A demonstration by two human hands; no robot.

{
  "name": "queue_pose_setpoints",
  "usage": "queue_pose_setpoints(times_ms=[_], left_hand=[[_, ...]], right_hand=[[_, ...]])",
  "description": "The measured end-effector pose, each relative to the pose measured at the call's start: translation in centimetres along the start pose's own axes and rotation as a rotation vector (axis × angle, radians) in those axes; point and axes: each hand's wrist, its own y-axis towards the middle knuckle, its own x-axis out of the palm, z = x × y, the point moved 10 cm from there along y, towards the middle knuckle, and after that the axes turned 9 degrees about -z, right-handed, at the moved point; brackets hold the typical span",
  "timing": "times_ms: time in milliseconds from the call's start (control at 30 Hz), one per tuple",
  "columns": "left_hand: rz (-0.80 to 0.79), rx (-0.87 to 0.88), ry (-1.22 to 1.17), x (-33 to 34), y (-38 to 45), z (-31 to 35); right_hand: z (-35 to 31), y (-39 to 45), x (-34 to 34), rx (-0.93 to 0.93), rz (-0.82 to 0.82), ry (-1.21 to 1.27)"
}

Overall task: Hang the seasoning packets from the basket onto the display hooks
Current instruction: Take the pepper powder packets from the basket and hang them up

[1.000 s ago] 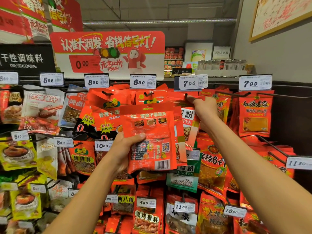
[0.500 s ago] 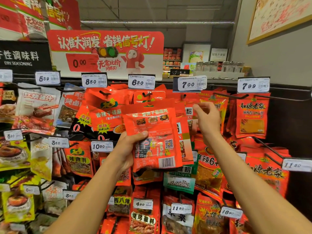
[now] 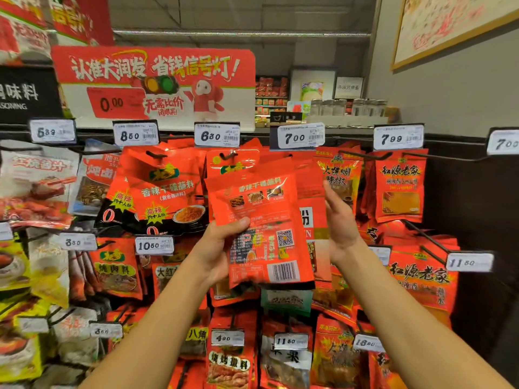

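Light, floppy, slick red packet (image 3: 261, 226) at frame centre, pinched low by left hand (image 3: 216, 248); right hand (image 3: 341, 223) beside it with fingers relaxed, holding nothing; probably best gripped near top hole.

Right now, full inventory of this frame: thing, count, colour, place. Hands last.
red seasoning packet with barcode and QR code: one, red, held back-side out at centre, in front of the hooks.
hanging packets: many, mostly red, some yellow or white at left, on black wire hooks across the display.
white price tags: over a dozen, white with dark numbers, on the hook ends in rows; the top row includes 8.50, 6.30, 7.00, 7.99.
red promotional sign: one, red and white, above the top row.
glass jars: several, clear, on the shelf behind.
left hand: grips the packet's left edge.
right hand: open, just right of the packet, holding nothing.
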Motion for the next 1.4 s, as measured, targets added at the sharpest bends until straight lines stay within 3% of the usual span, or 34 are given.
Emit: queue_pose_setpoints(times_ms=[67, 167, 300, 600, 833, 1200, 1267, 1333, 1400], left_hand=[[0.061, -0.001, 0.043, -1.1, -0.3, 0.1], [0.110, 0.008, 0.122, -1.7, -0.7, 0.3], [0.161, 0.056, 0.116, -2.5, -1.2, 1.1], [0.267, 0.095, 0.183, -4.8, -2.9, 2.6], [0.259, 0.103, 0.187, -4.5, -3.6, 3.6], [0.275, 0.075, 0.116, -4.7, -4.4, 3.8], [0.256, 0.076, 0.127, -4.8, -4.4, 3.8], [0.252, 0.080, 0.142, -5.2, -4.6, 4.0], [0.237, 0.082, 0.151, -5.4, -4.6, 4.1]], right_hand=[[-0.4, -0.2, -1.3, 0.001, 0.075, -0.093], [-1.5, 0.3, -3.3, -0.007, 0.295, -0.440], [-4.0, 0.7, -4.8, -0.089, 0.566, -0.564], [-9.0, 2.9, -5.0, -0.208, 0.813, -0.853], [-9.9, 3.3, -4.7, -0.191, 0.903, -1.005], [-8.3, 5.7, -7.8, 0.073, 0.944, -1.080], [-8.7, 4.3, -7.4, 0.014, 1.013, -1.151], [-9.0, 2.0, -5.9, -0.176, 1.075, -1.198], [-7.7, 0.7, -4.4, -0.297, 0.999, -1.165]])
